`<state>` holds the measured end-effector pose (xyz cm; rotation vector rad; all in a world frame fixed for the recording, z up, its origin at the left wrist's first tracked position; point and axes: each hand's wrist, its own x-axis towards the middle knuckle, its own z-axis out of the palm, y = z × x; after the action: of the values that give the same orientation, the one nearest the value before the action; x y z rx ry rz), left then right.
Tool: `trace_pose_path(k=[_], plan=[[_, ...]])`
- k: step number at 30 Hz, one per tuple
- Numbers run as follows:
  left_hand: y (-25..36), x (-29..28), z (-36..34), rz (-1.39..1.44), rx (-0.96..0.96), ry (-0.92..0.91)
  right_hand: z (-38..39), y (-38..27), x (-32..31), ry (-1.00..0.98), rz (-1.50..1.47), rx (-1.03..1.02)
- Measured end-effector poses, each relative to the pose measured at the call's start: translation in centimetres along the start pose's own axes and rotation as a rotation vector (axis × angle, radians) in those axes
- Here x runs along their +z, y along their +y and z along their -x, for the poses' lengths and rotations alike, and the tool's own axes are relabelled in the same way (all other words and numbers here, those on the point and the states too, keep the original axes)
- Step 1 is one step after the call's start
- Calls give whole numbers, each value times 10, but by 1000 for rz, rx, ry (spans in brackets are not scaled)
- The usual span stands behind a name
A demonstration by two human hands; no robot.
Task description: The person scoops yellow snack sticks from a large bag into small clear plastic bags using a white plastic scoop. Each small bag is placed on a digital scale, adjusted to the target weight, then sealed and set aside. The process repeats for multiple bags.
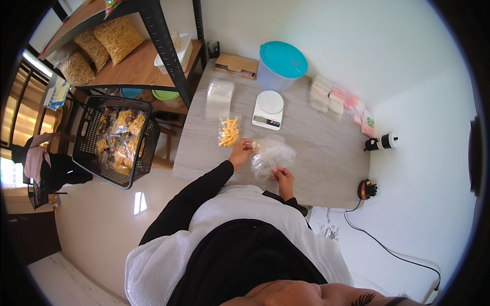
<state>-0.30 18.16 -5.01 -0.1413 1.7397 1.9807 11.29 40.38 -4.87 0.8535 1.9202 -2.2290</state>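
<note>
A large clear plastic bag (278,153) lies loosely spread on the table in front of me. My left hand (241,153) pinches its left edge; a small pale bit shows by the fingertips, too small to name. At the bag's lower right edge, the fingers of my right hand (284,182) are closed on the thin plastic. Just beyond my left hand rests a small clear packet of yellow snack sticks (229,131). Behind the bag stands a white kitchen scale (268,109) with nothing on its round plate.
Flat clear bags (220,99) are stacked at the table's back left, near a brown cardboard box (236,66). A tub with a turquoise lid (284,59) stands behind the scale. More packs of bags (326,97) lie along the wall. A black basket (113,140) of filled packets stands left.
</note>
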Motion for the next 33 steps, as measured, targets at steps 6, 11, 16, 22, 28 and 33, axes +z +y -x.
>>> trace_pose_path(k=[6, 11, 16, 22, 28, 33], plan=[[2, 1, 0, 194, -156, 89, 3, 0, 4, 24, 129, -133], [-8, -5, -10, 199, -150, 171, 4, -13, 5, 13, 109, -28], [-30, -19, -27, 244, -96, 229, 7, -33, 8, 47, 64, -52], [-19, -20, -27, 366, -154, 159, 8, -40, 12, 114, 210, -172], [-31, -25, -29, 391, -186, 135, 12, -31, 16, 150, 500, -409], [-18, -19, -22, 296, -223, -34, -2, -1, 9, 90, 322, -240]])
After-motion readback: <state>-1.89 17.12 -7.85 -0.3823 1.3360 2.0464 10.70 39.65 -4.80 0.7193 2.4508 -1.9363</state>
